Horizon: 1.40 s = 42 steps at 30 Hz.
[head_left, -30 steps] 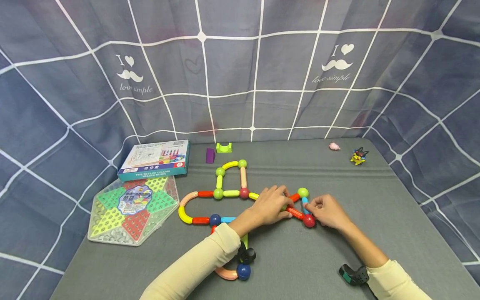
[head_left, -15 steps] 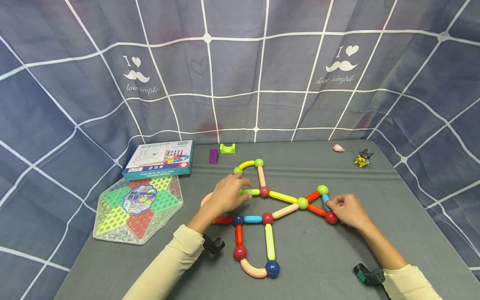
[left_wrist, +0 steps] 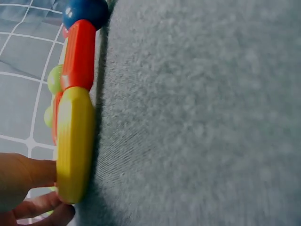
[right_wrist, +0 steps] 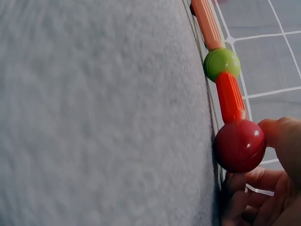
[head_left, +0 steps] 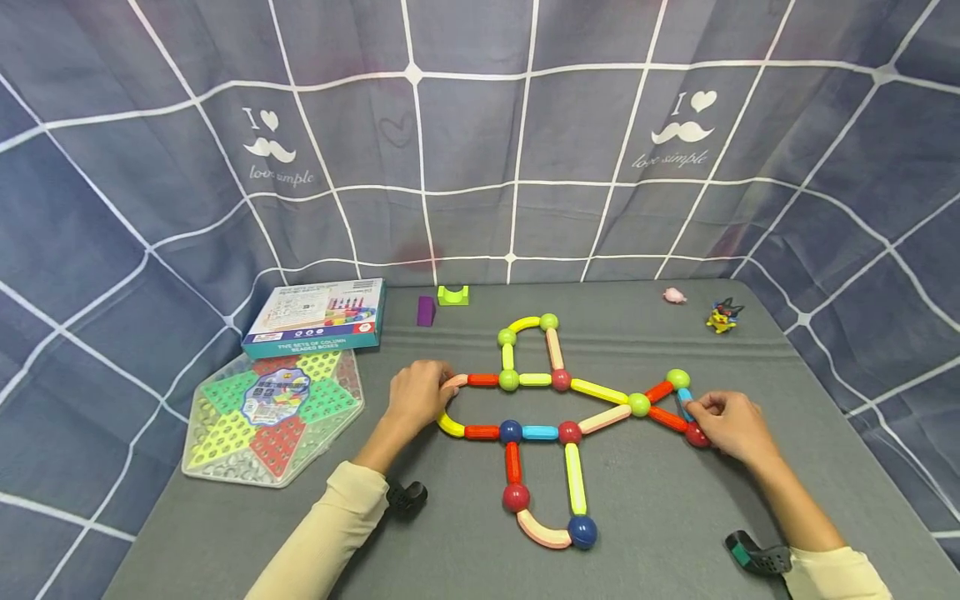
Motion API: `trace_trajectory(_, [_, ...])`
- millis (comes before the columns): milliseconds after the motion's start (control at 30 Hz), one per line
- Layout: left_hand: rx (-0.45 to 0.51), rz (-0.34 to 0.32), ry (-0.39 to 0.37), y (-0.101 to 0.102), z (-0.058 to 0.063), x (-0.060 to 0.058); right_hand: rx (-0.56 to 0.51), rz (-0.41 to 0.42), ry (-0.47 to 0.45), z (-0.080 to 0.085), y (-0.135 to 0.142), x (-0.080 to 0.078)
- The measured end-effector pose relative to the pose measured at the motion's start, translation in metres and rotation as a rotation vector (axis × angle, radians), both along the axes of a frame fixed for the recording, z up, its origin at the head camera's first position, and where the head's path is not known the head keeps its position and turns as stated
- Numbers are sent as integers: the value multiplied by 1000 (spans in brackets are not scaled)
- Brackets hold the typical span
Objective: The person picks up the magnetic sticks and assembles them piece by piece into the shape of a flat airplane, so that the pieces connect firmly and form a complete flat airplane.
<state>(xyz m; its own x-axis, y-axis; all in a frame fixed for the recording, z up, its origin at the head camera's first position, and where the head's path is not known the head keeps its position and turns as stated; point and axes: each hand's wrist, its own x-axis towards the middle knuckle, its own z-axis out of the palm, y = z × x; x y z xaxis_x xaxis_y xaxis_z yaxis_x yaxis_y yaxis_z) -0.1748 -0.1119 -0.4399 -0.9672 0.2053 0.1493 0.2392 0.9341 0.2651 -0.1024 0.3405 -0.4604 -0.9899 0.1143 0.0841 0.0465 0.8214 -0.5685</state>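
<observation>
A flat outline of coloured magnetic rods and balls, shaped like a fish, lies across the middle of the table in the head view. My left hand (head_left: 415, 396) grips its rounded left end, where a pink curved rod (head_left: 457, 381) meets a yellow curved rod (head_left: 452, 426). In the left wrist view, thumb and fingers are at the tip of that yellow rod. At the far right end, my right hand (head_left: 731, 427) pinches the short blue rod (head_left: 686, 402) between a green ball (head_left: 678, 379) and a red ball (head_left: 697, 435). The right wrist view has fingers touching the red ball.
A teal-edged box (head_left: 315, 319) lies partly over a hexagonal Chinese checkers board (head_left: 273, 417) at left. Toward the back sit a purple block (head_left: 426, 311), a green arch block (head_left: 453, 296), a pink figure (head_left: 674, 295) and a yellow figure (head_left: 723, 316). A patterned curtain (head_left: 465, 167) encloses the table.
The joined rods and balls have slid to the right, and my right hand has moved along with their right end. My left hand has gone from the middle joint to the rounded left end.
</observation>
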Motion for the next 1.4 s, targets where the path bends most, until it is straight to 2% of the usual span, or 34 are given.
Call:
trace_trajectory(133, [21,7,37,1,-3,-7,50,4,41,2,-3,0])
trace_trajectory(367, [38,-12,77,1,-6,-16,61,-9,21,2,-4,-5])
trace_trajectory(800, [77,-29,83,2,-9,-16,43,5,-6,2,1,-4])
trace_trajectory(967, [88,-28,69,1,-10,-14,56,76,81,0,3,3])
trace_trajectory(1133, [87,-34,81,0,-12,-14,141,253,188,4,1,12])
trace_trajectory(1233, [81,-37,80,-1,-13,-14,204,323,172,7,3,10])
trace_trajectory(1400, [80,-42,84,-1,-16,-13,267,369,126,5,12,-4])
